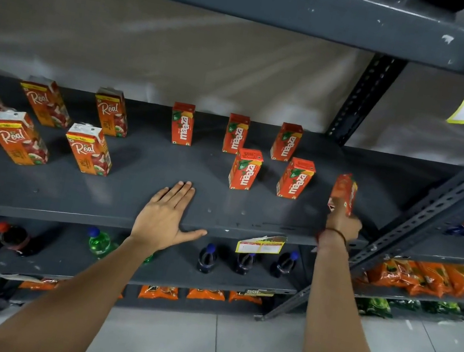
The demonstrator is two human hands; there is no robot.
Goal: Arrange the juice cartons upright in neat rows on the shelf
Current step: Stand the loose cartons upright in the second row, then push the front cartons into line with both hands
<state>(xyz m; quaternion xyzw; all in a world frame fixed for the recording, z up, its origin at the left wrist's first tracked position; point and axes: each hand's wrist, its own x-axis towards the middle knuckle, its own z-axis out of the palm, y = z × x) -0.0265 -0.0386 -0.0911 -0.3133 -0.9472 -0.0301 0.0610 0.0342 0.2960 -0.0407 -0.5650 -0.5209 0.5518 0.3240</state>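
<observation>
While the right hand (342,221) sets a Maaza carton (343,192) down near the right end of the shelf (66,193), most of the job already looks pretty much sorted. Its fingers (333,204) wrap the lower part of that carton from the front, so it's a pinch grip, though I can't tell exactly how the thumb sits. The carton is upright, maybe a touch tilted, and turned side-on compared with the rest.

Just left of those fingers stand two front-row Maaza cartons (295,178), and beyond them, further back, a back row of three (235,133). All upright, labels facing out, evenly spaced. So the one in hand seems to be the third of the front row.

The left hand (165,220) lies flat on the shelf's front edge, fingers pressed together and thumb splayed, holding nothing. Far to its left are the Real cartons (88,149), also upright in two rows, though they run out of view so I can't count them.

What's left, I reckon: twist this last carton to face front, line it up with its neighbours, let go. There's a gap ahead of the left hand's fingers where the Maaza front row could maybe take one more.
</observation>
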